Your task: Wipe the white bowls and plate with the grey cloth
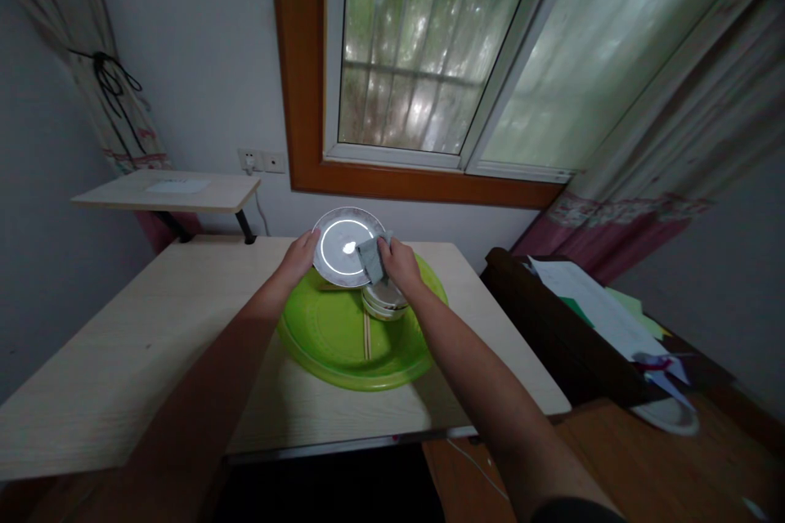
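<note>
My left hand (300, 255) grips the left rim of a round white plate (341, 243) and holds it tilted up over a large green basin (325, 343). My right hand (398, 263) is closed on a grey cloth (371, 257) pressed against the plate's right side. Under my right hand a stack of small bowls (383, 302) stands inside the basin. A pair of chopsticks (366, 335) lies on the basin's floor.
The basin rests on a pale wooden table (141, 343) below a window (429, 57). A small shelf (165, 189) juts from the wall at back left. To the right, a dark wooden piece (552, 327) carries papers (594, 302).
</note>
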`<state>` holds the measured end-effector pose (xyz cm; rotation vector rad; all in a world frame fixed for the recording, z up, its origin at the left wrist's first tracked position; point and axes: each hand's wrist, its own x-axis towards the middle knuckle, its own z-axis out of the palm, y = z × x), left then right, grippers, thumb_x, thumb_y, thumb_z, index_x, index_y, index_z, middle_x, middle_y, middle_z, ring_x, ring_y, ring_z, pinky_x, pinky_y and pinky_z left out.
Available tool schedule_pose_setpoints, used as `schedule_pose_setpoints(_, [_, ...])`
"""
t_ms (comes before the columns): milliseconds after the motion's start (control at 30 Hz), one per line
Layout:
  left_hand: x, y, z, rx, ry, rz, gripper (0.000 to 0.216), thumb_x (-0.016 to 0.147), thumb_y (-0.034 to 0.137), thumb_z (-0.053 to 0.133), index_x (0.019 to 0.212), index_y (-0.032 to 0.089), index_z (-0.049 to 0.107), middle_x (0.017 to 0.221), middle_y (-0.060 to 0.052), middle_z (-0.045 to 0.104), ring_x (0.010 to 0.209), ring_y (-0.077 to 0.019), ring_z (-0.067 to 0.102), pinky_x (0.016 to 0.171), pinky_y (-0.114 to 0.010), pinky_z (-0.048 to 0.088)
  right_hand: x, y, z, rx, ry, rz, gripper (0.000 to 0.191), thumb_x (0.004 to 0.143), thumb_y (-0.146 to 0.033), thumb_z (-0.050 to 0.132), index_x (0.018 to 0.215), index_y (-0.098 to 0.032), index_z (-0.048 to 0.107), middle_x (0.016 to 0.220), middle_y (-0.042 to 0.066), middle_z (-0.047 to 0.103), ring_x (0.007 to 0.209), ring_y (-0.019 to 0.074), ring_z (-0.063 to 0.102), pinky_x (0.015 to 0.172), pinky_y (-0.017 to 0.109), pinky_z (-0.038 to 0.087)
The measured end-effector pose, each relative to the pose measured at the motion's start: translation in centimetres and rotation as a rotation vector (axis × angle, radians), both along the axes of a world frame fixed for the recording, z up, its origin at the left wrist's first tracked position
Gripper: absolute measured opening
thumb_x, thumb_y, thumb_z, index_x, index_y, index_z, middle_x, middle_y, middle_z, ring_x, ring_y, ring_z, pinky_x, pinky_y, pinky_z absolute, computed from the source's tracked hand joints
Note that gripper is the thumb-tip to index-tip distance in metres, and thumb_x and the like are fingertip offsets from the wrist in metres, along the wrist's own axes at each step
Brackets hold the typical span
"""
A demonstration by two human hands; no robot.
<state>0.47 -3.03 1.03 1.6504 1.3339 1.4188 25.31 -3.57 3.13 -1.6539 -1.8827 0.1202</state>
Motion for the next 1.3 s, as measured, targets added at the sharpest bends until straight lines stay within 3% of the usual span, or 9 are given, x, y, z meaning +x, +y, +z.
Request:
schedule_pose_setpoints(233, [-0.3, 0.1, -0.1, -0.035, -0.104, 0.011, 0.070, 0.086, 0.072, 0.044, 0.108, 0.011, 0.070, 0.114, -0.016, 0.073, 0.106, -0.0276, 0.066, 0.097, -0.040, 0.050, 0.2, 0.3, 0.0, 0.015, 0.095, 0.010, 0.039, 0.102, -0.043, 0.040, 0.084, -0.020, 0.065, 0.083, 0.010, 0.071, 0.077, 0.0218, 0.062, 0.069, 0.029, 0.038])
schedule_pose_setpoints(433, [-0.5, 0.3, -0.1, -0.054, -0.107, 0.020, 0.069, 0.086, 0.071, 0.045, 0.107, 0.011, 0.071, 0.115, -0.016, 0.073, 0.105, -0.0275, 0.067, 0.096, -0.040, 0.051, 1.5, 1.0, 0.3, 0.287, 0.291, -0.097, 0.022, 0.092, -0.040, 0.050, 0.079, -0.022, 0.052, 0.086, 0.005, 0.063, 0.083, 0.0202, 0.054, 0.077, 0.029, 0.039])
schedule_pose_setpoints(600, [-0.3, 0.0, 0.2, -0.100, -0.066, -0.028, 0.066, 0.083, 0.070, 0.050, 0.101, 0.012, 0.073, 0.111, -0.016, 0.074, 0.105, -0.0275, 0.067, 0.095, -0.039, 0.050, 1.8, 0.6, 0.9, 0.293, 0.473, -0.128, 0.021, 0.088, -0.043, 0.053, 0.082, -0.024, 0.046, 0.075, -0.001, 0.056, 0.074, 0.0188, 0.052, 0.070, 0.028, 0.038])
schedule_pose_setpoints(833, [0.2, -0.7, 0.7, -0.131, -0.082, -0.069, 0.065, 0.080, 0.071, 0.053, 0.101, 0.013, 0.074, 0.102, -0.014, 0.076, 0.102, -0.0291, 0.068, 0.094, -0.041, 0.052, 2.6, 0.6, 1.1, 0.297, 0.591, -0.364, 0.025, 0.089, -0.049, 0.049, 0.086, -0.025, 0.043, 0.078, 0.000, 0.056, 0.072, 0.0197, 0.052, 0.067, 0.028, 0.037])
schedule_pose_setpoints(1067, [0.0, -0.3, 0.5, -0.125, -0.138, -0.097, 0.070, 0.080, 0.074, 0.053, 0.102, 0.010, 0.073, 0.105, -0.015, 0.076, 0.104, -0.0296, 0.067, 0.094, -0.041, 0.051, 1.5, -0.1, 1.3, 0.378, 0.487, -0.224, 0.027, 0.091, -0.050, 0.053, 0.089, -0.024, 0.046, 0.081, 0.001, 0.060, 0.075, 0.0189, 0.054, 0.072, 0.028, 0.039])
schedule_pose_setpoints(1300, [0.4, -0.9, 1.0, -0.124, -0.280, -0.168, 0.073, 0.074, 0.075, 0.062, 0.104, 0.010, 0.073, 0.104, -0.014, 0.076, 0.106, -0.0299, 0.067, 0.096, -0.040, 0.049, -0.1, -0.4, 0.3, 0.322, 0.301, 0.005, 0.035, 0.089, -0.054, 0.059, 0.101, -0.021, 0.055, 0.088, 0.003, 0.066, 0.079, 0.0214, 0.059, 0.070, 0.029, 0.041])
